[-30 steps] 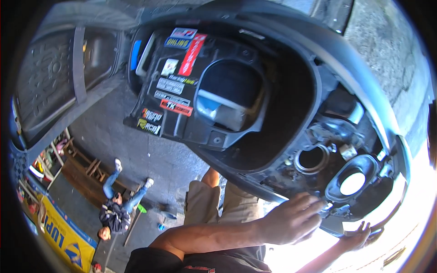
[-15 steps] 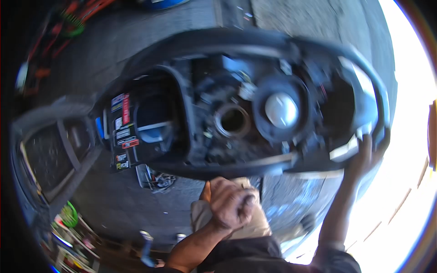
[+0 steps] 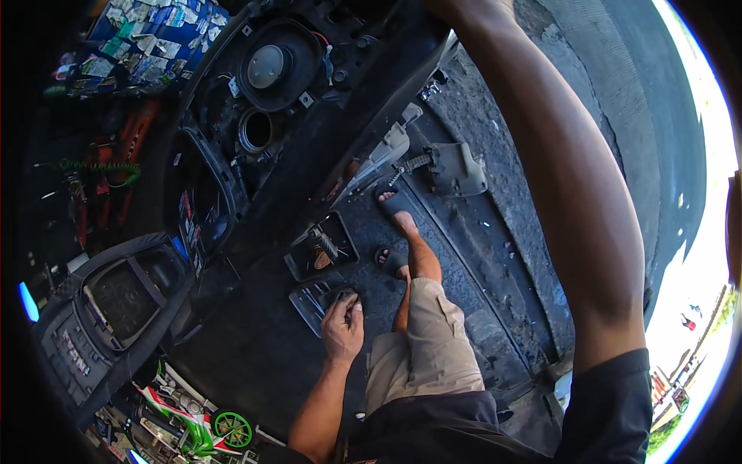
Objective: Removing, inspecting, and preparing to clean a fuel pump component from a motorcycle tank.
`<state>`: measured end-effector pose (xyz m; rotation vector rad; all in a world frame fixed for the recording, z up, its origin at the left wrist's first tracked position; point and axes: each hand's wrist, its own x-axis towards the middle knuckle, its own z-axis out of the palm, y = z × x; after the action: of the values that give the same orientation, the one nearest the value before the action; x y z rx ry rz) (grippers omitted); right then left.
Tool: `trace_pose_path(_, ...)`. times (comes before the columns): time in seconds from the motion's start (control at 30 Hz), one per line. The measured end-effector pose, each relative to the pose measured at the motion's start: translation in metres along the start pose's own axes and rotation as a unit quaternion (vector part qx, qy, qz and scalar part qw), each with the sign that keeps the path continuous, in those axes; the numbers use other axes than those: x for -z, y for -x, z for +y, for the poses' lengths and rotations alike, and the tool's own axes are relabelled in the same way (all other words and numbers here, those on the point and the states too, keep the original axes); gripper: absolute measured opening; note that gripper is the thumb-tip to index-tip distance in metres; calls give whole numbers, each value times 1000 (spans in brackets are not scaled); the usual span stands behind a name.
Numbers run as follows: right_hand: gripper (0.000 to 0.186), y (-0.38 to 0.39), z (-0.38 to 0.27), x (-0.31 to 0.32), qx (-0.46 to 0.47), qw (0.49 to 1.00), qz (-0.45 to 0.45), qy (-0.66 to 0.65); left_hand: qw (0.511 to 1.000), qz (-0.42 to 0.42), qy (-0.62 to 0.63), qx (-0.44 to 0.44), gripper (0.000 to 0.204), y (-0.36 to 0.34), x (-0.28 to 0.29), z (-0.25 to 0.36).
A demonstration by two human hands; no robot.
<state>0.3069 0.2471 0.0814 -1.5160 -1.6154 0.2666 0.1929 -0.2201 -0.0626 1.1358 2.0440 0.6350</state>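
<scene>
A dark scooter body (image 3: 309, 174) fills the upper left, its seat (image 3: 127, 301) tipped up at the left. Behind the open storage bay, a round filler opening (image 3: 256, 130) and a silver domed cap (image 3: 266, 66) show. My left hand (image 3: 342, 329) is raised in front of a tool tray (image 3: 304, 308), apart from the scooter. Its fingers are curled together; whether a small dark thing is in them I cannot make out. My right arm stretches far up past the scooter's tail. Only part of my right hand (image 3: 475, 6) shows at the upper edge, its fingers hidden.
A black tray (image 3: 354, 259) with metal parts stands on the floor beside my sandalled feet. Near the scooter lies a grey cover-like part (image 3: 457, 168). A small green-and-white motorcycle (image 3: 189, 417) is at the lower left, a red metal frame (image 3: 131, 158) behind the scooter.
The view has turned, so the scooter now appears slanted at the upper left. My right hand has gone from the tail's right end to the upper edge; my left hand appears lower and farther from the scooter.
</scene>
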Motion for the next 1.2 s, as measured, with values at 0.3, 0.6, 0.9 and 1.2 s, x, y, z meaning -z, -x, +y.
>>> trace_pose_path(0.3, 83, 25, 6, 50, -1, 989, -126, -82, 991, -107, -26, -79, 15, 19, -73, 13)
trace_pose_path(0.6, 21, 342, 175, 92, -450, 836, -232, -210, 986, -131, -93, 45, 26, 49, -149, -6)
trace_pose_path(0.9, 32, 505, 218, 202, -497, 705, -501, -69, 967, -135, -36, 215, 30, 84, -183, -6)
trace_pose_path(1.2, 19, 380, 416, 207, -380, 791, -478, 30, 915, 10, 71, 397, 28, 143, -193, -75)
